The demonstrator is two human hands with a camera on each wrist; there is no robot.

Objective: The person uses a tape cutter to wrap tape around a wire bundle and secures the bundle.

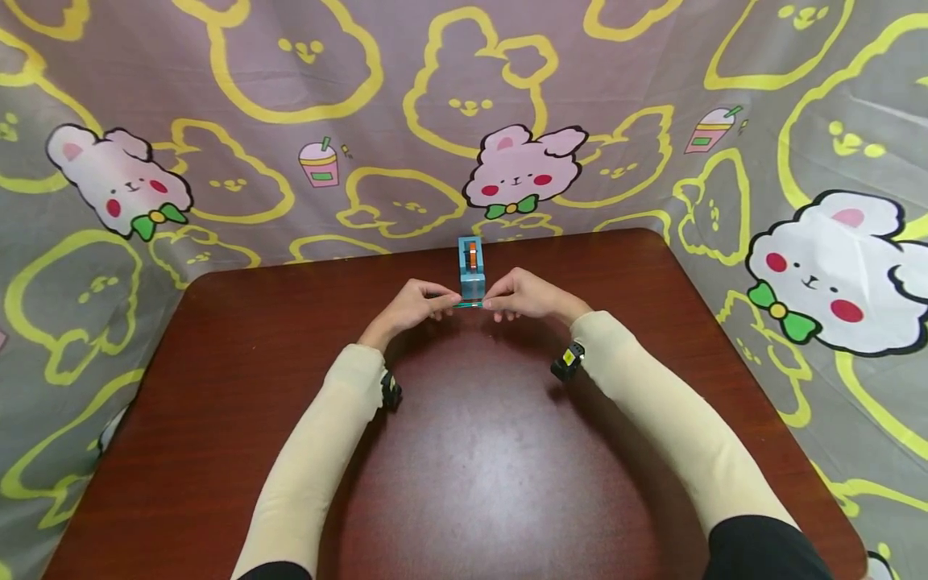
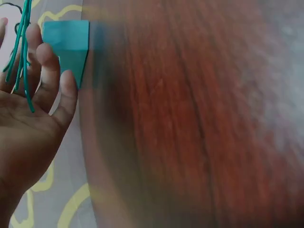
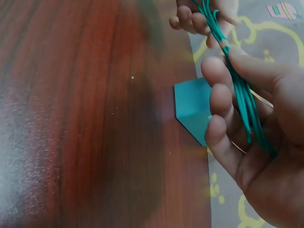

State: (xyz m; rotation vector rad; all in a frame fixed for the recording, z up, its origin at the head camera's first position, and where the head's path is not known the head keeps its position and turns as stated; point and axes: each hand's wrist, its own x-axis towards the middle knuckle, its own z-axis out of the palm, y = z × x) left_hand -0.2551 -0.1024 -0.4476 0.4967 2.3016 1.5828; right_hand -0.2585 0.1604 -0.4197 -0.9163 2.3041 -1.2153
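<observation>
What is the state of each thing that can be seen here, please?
Strands: bunched together, off the table
Left hand: pinching strands
Right hand: pinching strands
Dispenser: standing on table
Orange roll: seated in dispenser
Cloth: hanging behind table

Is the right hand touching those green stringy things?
Touching. The right wrist view shows it: the right hand pinches the green strands between thumb and finger.
</observation>
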